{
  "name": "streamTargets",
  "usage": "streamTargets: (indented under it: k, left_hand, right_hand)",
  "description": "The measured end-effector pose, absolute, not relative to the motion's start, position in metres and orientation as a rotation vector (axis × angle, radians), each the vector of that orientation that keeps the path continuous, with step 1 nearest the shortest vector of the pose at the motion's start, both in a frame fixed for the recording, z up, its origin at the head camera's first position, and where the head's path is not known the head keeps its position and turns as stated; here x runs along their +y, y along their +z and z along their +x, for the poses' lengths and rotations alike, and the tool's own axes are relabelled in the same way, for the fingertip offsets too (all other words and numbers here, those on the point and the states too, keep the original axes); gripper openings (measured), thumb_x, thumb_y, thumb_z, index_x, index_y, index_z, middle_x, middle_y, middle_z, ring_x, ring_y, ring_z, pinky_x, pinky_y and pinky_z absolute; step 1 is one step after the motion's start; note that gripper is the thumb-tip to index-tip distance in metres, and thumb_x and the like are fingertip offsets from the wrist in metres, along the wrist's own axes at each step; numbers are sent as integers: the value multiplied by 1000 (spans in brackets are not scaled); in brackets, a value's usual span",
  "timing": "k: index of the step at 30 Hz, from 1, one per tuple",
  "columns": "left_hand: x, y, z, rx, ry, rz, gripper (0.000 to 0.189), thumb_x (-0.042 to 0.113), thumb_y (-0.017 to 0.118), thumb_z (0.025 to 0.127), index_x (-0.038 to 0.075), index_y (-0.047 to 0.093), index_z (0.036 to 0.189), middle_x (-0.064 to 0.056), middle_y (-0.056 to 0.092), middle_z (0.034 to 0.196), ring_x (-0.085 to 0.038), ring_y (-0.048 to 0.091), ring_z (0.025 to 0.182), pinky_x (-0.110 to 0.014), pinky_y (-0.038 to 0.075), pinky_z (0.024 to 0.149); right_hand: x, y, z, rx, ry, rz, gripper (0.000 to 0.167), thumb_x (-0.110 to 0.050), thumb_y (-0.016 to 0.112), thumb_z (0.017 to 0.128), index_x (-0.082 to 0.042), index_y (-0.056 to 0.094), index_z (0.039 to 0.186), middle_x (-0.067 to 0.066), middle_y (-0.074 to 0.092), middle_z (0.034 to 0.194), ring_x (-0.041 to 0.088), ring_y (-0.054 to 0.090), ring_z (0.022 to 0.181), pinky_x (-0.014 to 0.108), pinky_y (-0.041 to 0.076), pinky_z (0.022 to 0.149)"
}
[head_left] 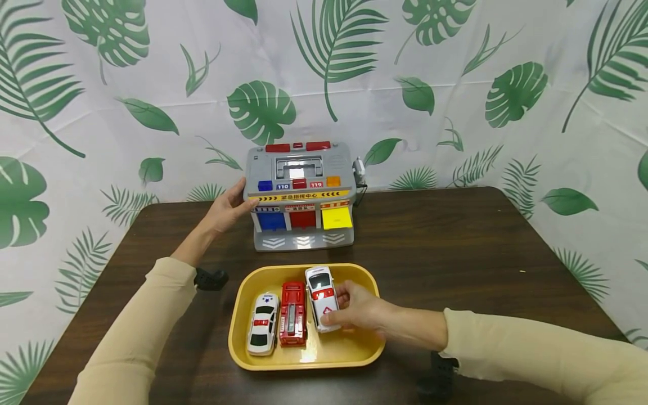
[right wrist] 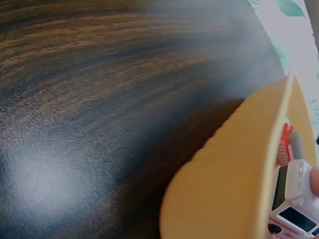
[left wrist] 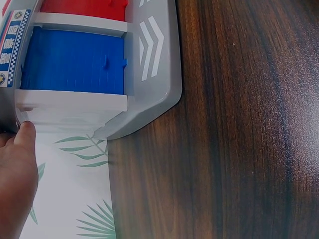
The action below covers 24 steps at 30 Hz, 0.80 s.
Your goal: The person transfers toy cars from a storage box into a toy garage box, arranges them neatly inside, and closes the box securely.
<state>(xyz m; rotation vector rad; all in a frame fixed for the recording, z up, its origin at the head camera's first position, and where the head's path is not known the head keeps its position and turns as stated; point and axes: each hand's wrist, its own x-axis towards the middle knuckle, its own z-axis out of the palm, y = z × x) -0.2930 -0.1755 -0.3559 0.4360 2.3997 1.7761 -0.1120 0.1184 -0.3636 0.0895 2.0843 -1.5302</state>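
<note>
Nearest the camera, two beige sleeves [head_left: 118,343] extend over the table [head_left: 455,253], flanking the yellow tray [head_left: 304,368]. The ambulance [head_left: 320,298] is at the tray, tilted, its far end at the far edge; wheel contact cannot be determined. The right hand [head_left: 359,308] is clamped on its near end, thumb on top. The fire truck [head_left: 292,315] lies to its left; the police car [head_left: 262,326] lies nearest the tray's left edge. The toy station [head_left: 300,194] stands by the table's far edge. The left hand [head_left: 225,208] grips its left side, thumb at the front corner.
</note>
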Motion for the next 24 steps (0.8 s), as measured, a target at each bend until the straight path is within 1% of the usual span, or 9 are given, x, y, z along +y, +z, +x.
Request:
streamTargets:
  k: [5, 9, 11, 16, 18, 21, 24]
  left_hand:
    - [-175, -356, -292, 2410, 1769, 434, 83, 20, 58, 94, 7, 0, 151, -14, 17, 156, -28, 28, 139, -44, 24, 113]
    - [-175, -357, -293, 2410, 1764, 440, 83, 22, 59, 94, 6, 1, 151, -14, 17, 156, -28, 28, 139, -44, 24, 113]
    - [-175, -357, -294, 2412, 1762, 453, 83, 21, 59, 94, 6, 1, 151, -15, 18, 155, -29, 29, 139, -44, 24, 113]
    - [-176, -359, -296, 2415, 1757, 484, 82, 21, 58, 94, 8, 1, 151, -15, 22, 154, -28, 33, 136, -44, 27, 111]
    - [-176, -360, -297, 2409, 1761, 483, 82, 21, 59, 94, 8, 2, 151, -15, 23, 154, -28, 33, 136, -44, 28, 111]
    - [-176, -359, -296, 2407, 1761, 481, 82, 21, 59, 94, 8, 1, 151, -14, 23, 154, -27, 32, 136, -44, 27, 112]
    - [-176, -358, -295, 2412, 1758, 482, 82, 21, 58, 94, 9, 1, 151, -14, 23, 154, -27, 33, 136, -43, 28, 111]
  right_hand:
    - [124, -350, -113, 2107, -1530, -3, 51, -8, 77, 77, 4, 48, 118, 12, 52, 101, 19, 54, 83, 28, 53, 68]
    - [132, -336, -117, 2131, -1563, -61, 55, -13, 76, 79, 2, 47, 123, 13, 53, 111, 21, 55, 91, 30, 54, 75]
    - [138, -329, -122, 2149, -1590, -67, 57, -15, 76, 80, 0, 46, 126, 14, 53, 118, 22, 56, 96, 31, 53, 80]
    - [159, -317, -140, 2231, -1664, -54, 63, -23, 73, 83, -3, 41, 134, 16, 49, 128, 24, 55, 100, 38, 51, 90]
    - [170, -315, -147, 2270, -1698, -40, 64, -24, 71, 85, -3, 39, 137, 17, 48, 129, 24, 55, 98, 37, 51, 90]
    - [187, -317, -157, 2330, -1726, -10, 65, -26, 69, 87, -3, 37, 138, 18, 46, 131, 20, 56, 97, 36, 52, 89]
    - [200, -323, -166, 2349, -1733, 15, 65, -26, 67, 88, 0, 36, 139, 22, 45, 131, 19, 62, 92, 34, 54, 86]
